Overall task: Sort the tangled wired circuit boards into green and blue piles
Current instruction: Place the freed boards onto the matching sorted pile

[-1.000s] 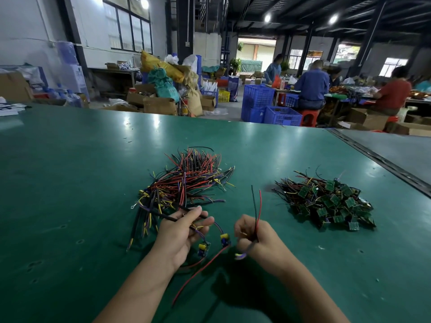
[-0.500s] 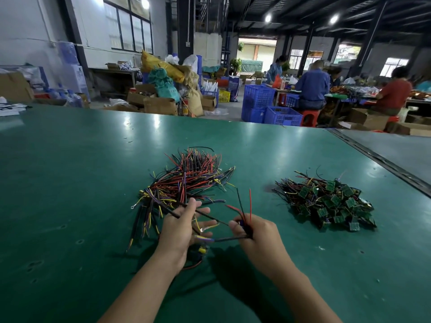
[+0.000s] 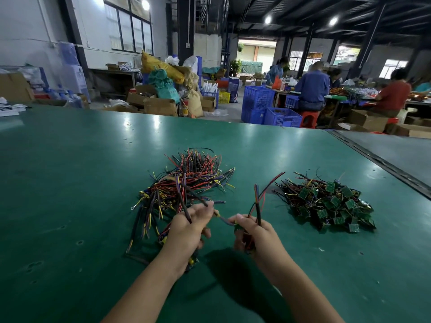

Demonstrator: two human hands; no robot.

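Ok, left hand (image 3: 189,229) curled round dark leads (image 3: 185,208) by the tangled pile (image 3: 186,183), right hand (image 3: 255,233) pinching a greenish board (image 3: 238,227) with red-black leads (image 3: 257,210), so we ease the purple wire (image 3: 225,220) between them free slowly, then set the board on the green pile (image 3: 331,203) at right.

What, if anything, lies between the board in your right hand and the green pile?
Only bare table separates the wired board in the right hand from the green pile; however, a purple wire runs from it to the left hand.
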